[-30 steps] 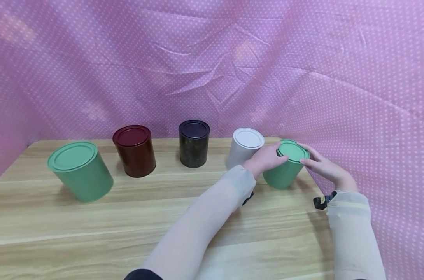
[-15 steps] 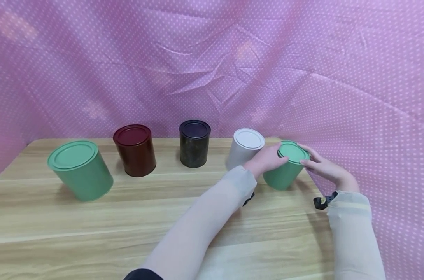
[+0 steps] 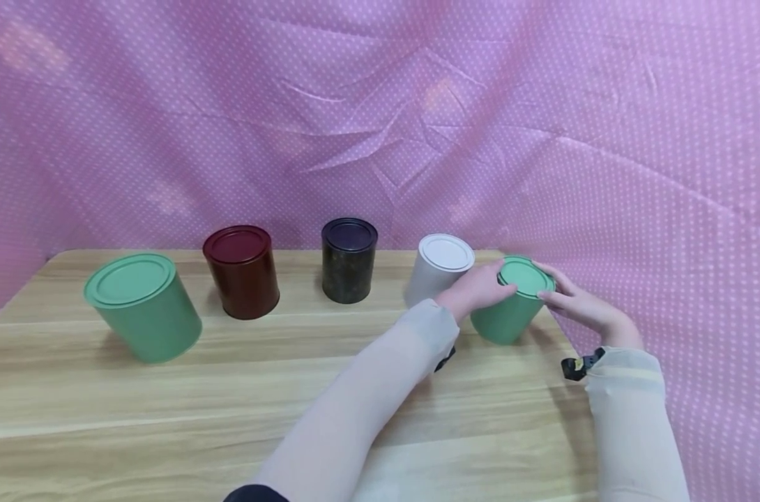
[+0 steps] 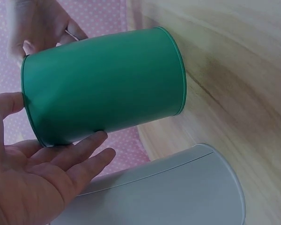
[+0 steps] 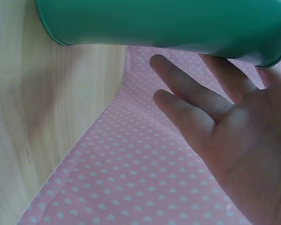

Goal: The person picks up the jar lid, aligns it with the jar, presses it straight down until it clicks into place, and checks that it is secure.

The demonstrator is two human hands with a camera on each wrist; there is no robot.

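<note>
A green lidded tin [image 3: 505, 317] stands on the right of the table in the head view. My left hand [image 3: 478, 286] holds its upper left side, thumb at the lid's rim. In the left wrist view the fingers of my left hand [image 4: 42, 183] lie along the green tin [image 4: 105, 86]. My right hand [image 3: 583, 307] holds the upper right side of the rim. The right wrist view shows my right hand [image 5: 253, 136] touching the green tin [image 5: 154, 23], with two fingers spread away from it. Just left of it is a white lidded tin [image 3: 445, 252], partly behind my left hand.
A black tin [image 3: 348, 268], a dark red tin [image 3: 245, 279] and a larger green tin [image 3: 150, 314] stand farther left on the wooden table [image 3: 166, 425]. Pink dotted cloth [image 3: 355, 104] hangs behind and along the right edge.
</note>
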